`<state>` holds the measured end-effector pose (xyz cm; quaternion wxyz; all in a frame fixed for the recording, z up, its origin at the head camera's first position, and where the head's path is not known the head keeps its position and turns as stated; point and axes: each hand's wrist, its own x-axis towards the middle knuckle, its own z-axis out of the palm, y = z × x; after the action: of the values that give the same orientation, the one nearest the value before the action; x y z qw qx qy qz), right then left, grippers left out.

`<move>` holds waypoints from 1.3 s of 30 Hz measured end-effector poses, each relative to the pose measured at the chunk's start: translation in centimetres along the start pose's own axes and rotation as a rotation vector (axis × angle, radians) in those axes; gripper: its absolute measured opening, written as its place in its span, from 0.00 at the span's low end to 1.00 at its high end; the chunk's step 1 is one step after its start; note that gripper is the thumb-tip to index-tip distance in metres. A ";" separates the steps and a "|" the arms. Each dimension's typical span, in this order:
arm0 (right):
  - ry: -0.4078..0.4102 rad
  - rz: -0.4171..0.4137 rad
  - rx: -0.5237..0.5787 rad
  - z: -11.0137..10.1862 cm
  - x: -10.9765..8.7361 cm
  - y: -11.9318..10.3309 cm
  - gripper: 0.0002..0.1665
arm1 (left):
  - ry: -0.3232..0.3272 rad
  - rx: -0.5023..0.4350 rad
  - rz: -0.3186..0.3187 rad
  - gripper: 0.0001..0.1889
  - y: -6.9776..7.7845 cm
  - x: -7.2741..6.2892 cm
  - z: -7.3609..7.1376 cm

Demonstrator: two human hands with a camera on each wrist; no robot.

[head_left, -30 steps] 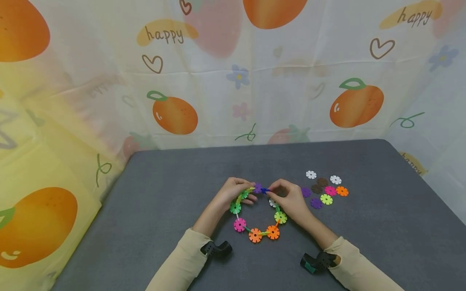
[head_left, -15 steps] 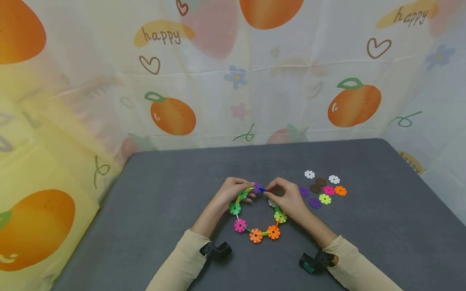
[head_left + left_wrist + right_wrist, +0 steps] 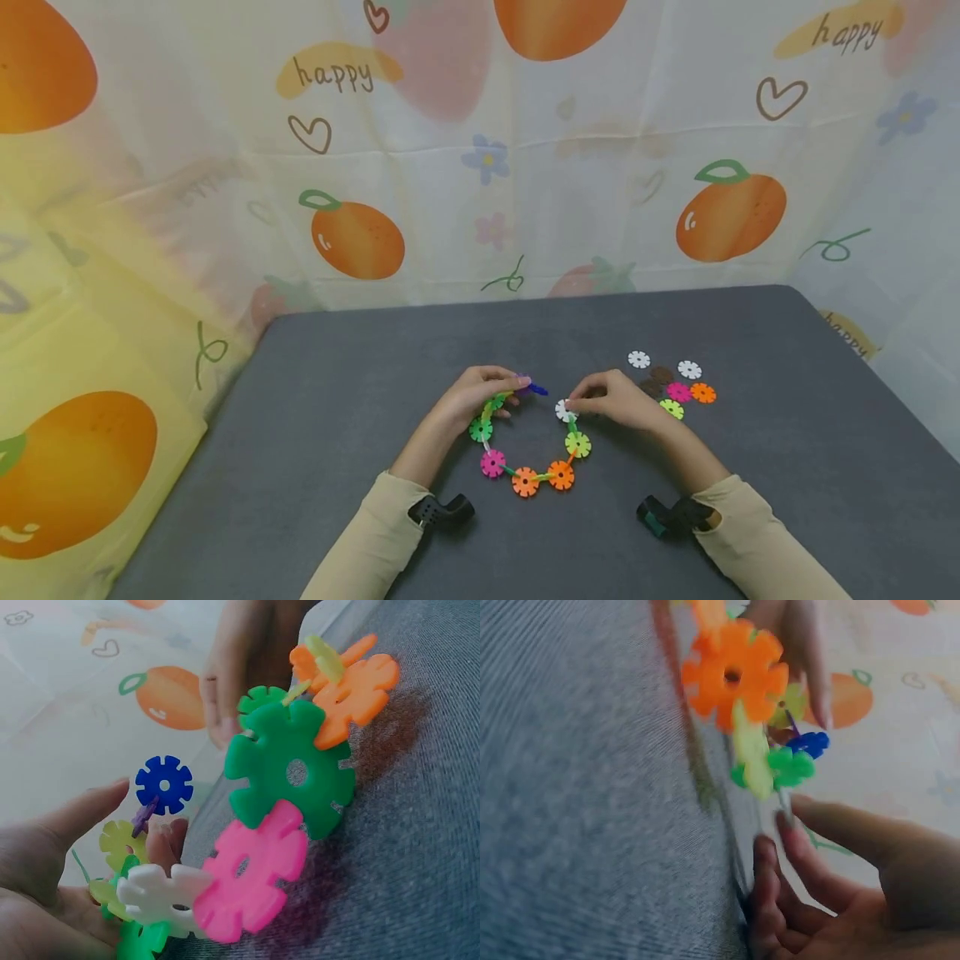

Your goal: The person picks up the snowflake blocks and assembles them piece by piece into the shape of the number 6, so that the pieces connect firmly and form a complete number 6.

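Chain point(image 3: 519, 485): curving on table point(image 3: 337, 433), ends apart. Pinching purple disc point(image 3: 142, 818) beside blue disc point(image 3: 153, 785) with left hand point(image 3: 487, 387), white end disc point(image 3: 562, 412) with right hand point(image 3: 613, 398). Counting seven loose discs point(image 3: 681, 395) showing beyond: two white, two brown, one pink, one orange, one yellow.

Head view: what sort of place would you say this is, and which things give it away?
Probably an indoor play or craft spot, perhaps staged for filming: a gray table, a fruit-printed cloth hanging behind it, and a colorful chain of notched discs.
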<state>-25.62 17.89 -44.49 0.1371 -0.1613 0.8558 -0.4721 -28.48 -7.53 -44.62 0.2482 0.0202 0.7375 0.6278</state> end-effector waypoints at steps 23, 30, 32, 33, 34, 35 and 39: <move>-0.032 0.162 0.450 1.0 0.0 0.5 0.21 | -0.071 0.002 0.018 0.21 0.0 0.2 0.9; -0.039 0.168 0.469 0.9 0.0 0.8 0.21 | -0.086 0.026 0.024 0.22 -0.1 0.2 1.0; -0.041 0.170 0.472 0.9 0.1 0.9 0.22 | -0.090 0.030 0.026 0.22 -0.1 0.2 1.0; -0.040 0.175 0.476 1.0 0.1 0.8 0.22 | -0.090 0.031 0.024 0.22 -0.1 0.2 1.0; -0.041 0.175 0.476 0.9 0.1 0.8 0.23 | -0.089 0.032 0.021 0.21 -0.1 0.2 1.0; -0.042 0.175 0.477 1.0 0.1 0.7 0.23 | -0.087 0.033 0.017 0.21 -0.1 0.2 1.0; -0.036 0.185 0.487 1.0 0.2 0.6 0.25 | -0.073 0.018 -0.007 0.21 0.1 0.2 1.0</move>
<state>-25.48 17.37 -45.54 0.2296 -0.0529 0.7254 -0.6468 -28.24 -6.52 -44.72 0.2769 0.0427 0.7336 0.6191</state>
